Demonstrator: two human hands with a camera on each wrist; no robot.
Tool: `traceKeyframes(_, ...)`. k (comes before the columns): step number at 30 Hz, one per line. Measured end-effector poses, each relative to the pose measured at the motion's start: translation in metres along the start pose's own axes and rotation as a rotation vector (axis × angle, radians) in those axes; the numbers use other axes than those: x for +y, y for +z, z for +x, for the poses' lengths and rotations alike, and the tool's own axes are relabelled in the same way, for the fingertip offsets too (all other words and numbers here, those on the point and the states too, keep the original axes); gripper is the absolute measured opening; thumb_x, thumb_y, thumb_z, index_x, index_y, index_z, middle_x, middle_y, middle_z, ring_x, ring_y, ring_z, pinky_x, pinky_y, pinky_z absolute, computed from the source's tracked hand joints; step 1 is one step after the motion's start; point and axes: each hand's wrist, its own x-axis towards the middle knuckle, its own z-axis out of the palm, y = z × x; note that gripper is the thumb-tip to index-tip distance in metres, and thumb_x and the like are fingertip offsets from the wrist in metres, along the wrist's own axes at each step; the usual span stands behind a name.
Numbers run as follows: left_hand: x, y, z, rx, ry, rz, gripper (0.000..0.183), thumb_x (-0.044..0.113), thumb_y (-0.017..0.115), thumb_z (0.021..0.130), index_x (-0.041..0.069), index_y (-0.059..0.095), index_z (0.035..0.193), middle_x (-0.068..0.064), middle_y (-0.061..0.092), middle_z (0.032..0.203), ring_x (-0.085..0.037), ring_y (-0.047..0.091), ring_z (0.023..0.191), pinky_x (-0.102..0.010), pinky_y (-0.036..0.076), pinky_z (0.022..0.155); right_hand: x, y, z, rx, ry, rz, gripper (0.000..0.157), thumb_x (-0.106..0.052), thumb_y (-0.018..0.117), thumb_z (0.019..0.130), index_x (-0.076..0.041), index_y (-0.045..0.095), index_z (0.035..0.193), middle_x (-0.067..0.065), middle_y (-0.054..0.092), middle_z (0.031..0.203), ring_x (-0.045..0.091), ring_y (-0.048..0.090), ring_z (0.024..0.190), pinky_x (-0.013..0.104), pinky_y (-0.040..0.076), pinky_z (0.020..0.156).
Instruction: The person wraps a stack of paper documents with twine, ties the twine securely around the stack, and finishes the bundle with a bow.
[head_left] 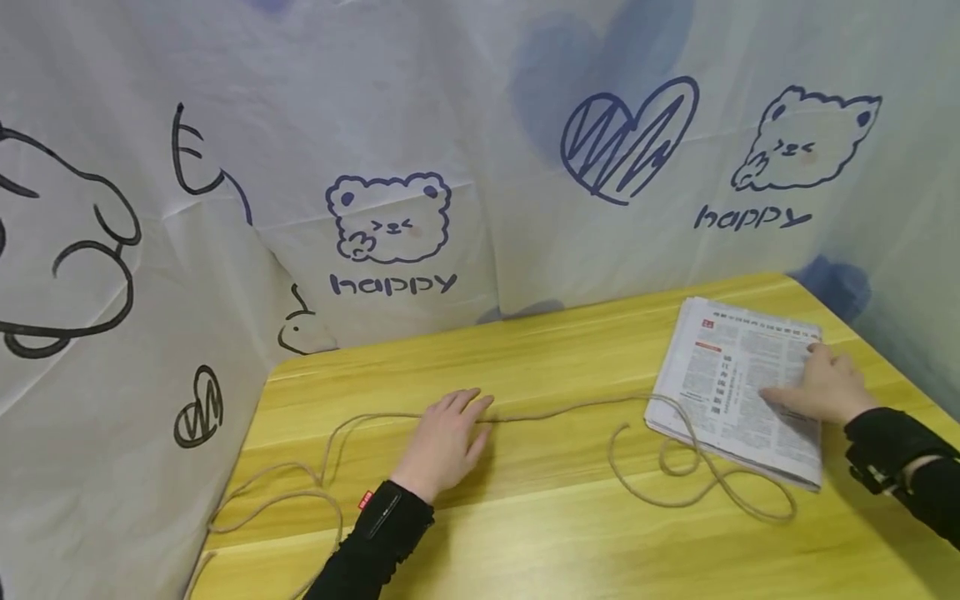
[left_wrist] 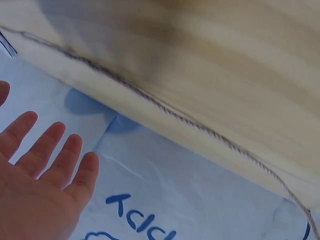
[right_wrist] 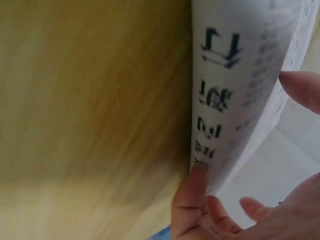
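Observation:
A folded stack of newspapers [head_left: 705,375] lies at the right of the table. My right hand [head_left: 821,387] grips its right edge, thumb over the printed top. Close up in the right wrist view, fingertips of the right hand [right_wrist: 240,215] meet the edge of the newspapers [right_wrist: 215,65]. A thin tan rope [head_left: 570,408] stretches across the table, with loops at both ends; its right part touches the stack's lower left corner. Over the rope's middle is my left hand [head_left: 446,442], fingers extended. The left wrist view shows that hand [left_wrist: 50,185] spread, apart from the rope [left_wrist: 200,127].
The yellow wood-grain table [head_left: 540,517] is bordered at the back and sides by a pale cloth [head_left: 480,108] with drawn bears and hearts. Rope loops [head_left: 285,496] lie near the table's left edge.

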Motion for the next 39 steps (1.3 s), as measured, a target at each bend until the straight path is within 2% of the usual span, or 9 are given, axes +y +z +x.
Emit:
traceKeyframes(4,0.005,0.006,0.001,-0.019,0.007,-0.012,0.041,0.028,0.055,0.096,0.013,0.052,0.134,-0.011,0.052,0.134,-0.030,0.047,0.124,-0.048,0.040,0.099,0.003,0.005,0.001,-0.004,0.051,0.006,0.122,-0.052,0.075,0.071,0.028,0.003,0.128,0.046,0.020,0.101,0.056,0.027,0.088,0.062,0.035,0.070)
traceKeyframes(10,0.007,0.012,0.001,-0.036,0.010,-0.043,0.041,0.027,0.053,0.097,0.013,0.051,0.135,-0.011,0.051,0.136,-0.029,0.046,0.125,-0.047,0.040,0.100,0.005,0.009,0.007,0.018,0.083,0.043,0.123,-0.040,0.079,0.069,0.027,-0.004,0.129,0.053,0.017,0.112,0.064,0.023,0.099,0.069,0.032,0.082)
traceKeyframes(14,0.005,0.012,-0.001,-0.037,0.001,-0.056,0.044,0.027,0.053,0.097,0.013,0.046,0.139,-0.009,0.050,0.137,-0.028,0.045,0.126,-0.045,0.038,0.102,0.004,0.008,0.010,0.045,0.099,0.136,0.120,-0.026,0.082,0.066,0.028,-0.004,0.129,0.049,0.024,0.107,0.061,0.034,0.096,0.064,0.037,0.081)
traceKeyframes(18,0.002,0.011,-0.003,-0.016,-0.003,-0.062,0.047,0.025,0.055,0.096,0.012,0.044,0.140,-0.008,0.051,0.135,-0.027,0.046,0.125,-0.042,0.037,0.103,0.003,0.004,0.013,0.046,0.074,0.213,0.090,-0.016,0.081,0.067,0.032,0.023,0.116,0.041,0.039,0.094,0.046,0.051,0.077,0.049,0.048,0.065)
traceKeyframes(21,0.001,0.010,-0.004,-0.005,0.002,-0.066,0.047,0.024,0.055,0.096,0.011,0.045,0.139,-0.008,0.052,0.134,-0.027,0.046,0.124,-0.042,0.038,0.103,0.002,-0.002,0.013,0.035,0.035,0.222,0.067,-0.012,0.074,0.073,0.030,0.035,0.108,0.041,0.046,0.092,0.040,0.055,0.070,0.042,0.049,0.056)
traceKeyframes(26,-0.001,0.008,-0.005,-0.010,-0.013,-0.080,0.046,0.024,0.055,0.096,0.010,0.045,0.139,-0.009,0.051,0.134,-0.027,0.046,0.124,-0.042,0.037,0.104,-0.007,-0.010,0.010,0.040,-0.017,0.231,0.073,-0.010,0.061,0.084,0.026,0.018,0.131,0.046,0.036,0.112,0.052,0.050,0.088,0.052,0.049,0.065)
traceKeyframes(29,-0.002,0.008,-0.005,-0.005,-0.019,-0.089,0.046,0.023,0.056,0.096,0.010,0.045,0.139,-0.009,0.051,0.134,-0.028,0.045,0.124,-0.043,0.037,0.104,-0.015,-0.013,0.009,0.076,-0.103,0.229,0.074,-0.010,0.056,0.089,0.021,0.009,0.138,0.046,0.031,0.120,0.056,0.043,0.097,0.061,0.044,0.072)
traceKeyframes(34,-0.004,0.008,-0.006,0.001,-0.019,-0.096,0.046,0.023,0.056,0.095,0.009,0.045,0.138,-0.010,0.052,0.133,-0.029,0.046,0.124,-0.044,0.037,0.103,-0.030,-0.018,0.009,0.149,-0.253,0.243,0.068,-0.010,0.054,0.093,0.016,0.013,0.140,0.043,0.033,0.122,0.056,0.043,0.098,0.066,0.039,0.076)
traceKeyframes(39,-0.006,0.006,-0.007,0.000,-0.034,-0.115,0.046,0.023,0.057,0.095,0.009,0.046,0.138,-0.011,0.052,0.134,-0.030,0.046,0.124,-0.044,0.037,0.103,-0.042,-0.027,0.004,0.199,-0.360,0.271,0.061,-0.007,0.054,0.093,0.015,0.020,0.139,0.040,0.040,0.114,0.052,0.051,0.089,0.061,0.044,0.068)
